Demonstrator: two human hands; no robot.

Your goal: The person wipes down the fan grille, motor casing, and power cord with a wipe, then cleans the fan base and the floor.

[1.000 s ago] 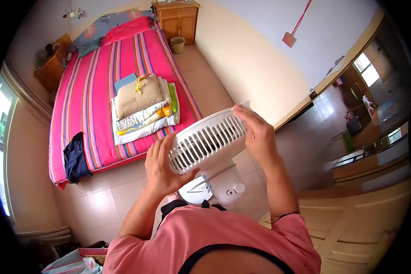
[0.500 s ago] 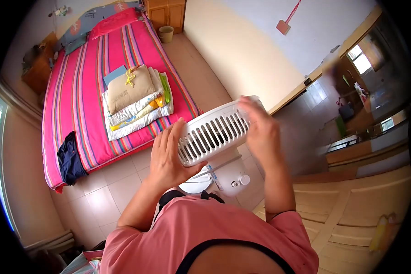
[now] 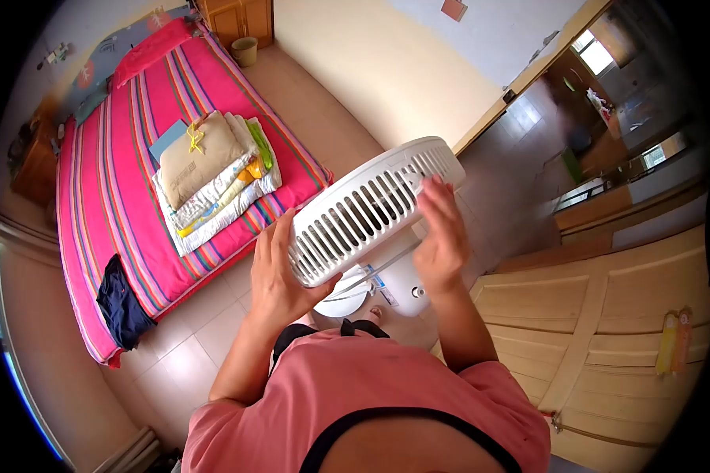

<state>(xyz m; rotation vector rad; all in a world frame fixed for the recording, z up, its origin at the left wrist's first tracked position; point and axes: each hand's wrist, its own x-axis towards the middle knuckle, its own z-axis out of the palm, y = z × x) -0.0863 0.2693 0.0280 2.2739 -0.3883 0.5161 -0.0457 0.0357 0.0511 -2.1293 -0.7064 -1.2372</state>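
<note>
A white floor fan stands in front of me, its slotted fan head [image 3: 371,206] seen from above and tilted, with the right end farther away. My left hand [image 3: 276,272] is closed on the head's left end, thumb along the near side and fingers over the far side. By the right part of the slots is my right hand [image 3: 442,240], its fingers stretched out; whether the fingertips touch the housing I cannot tell. Below the head show the fan's white body [image 3: 402,296], a grey cord and a round white base [image 3: 343,303], partly hidden.
A bed with a pink striped cover [image 3: 205,87] lies ahead to the left. On it are a stack of folded bedding [image 3: 213,177] and a dark garment [image 3: 122,307]. At right are a wooden door [image 3: 544,315] and a doorway. A bucket [image 3: 244,52] stands by the cabinet.
My right hand has come off the far right end of the fan head and down toward its near side. The head looks turned slightly. The camera view has shifted right.
</note>
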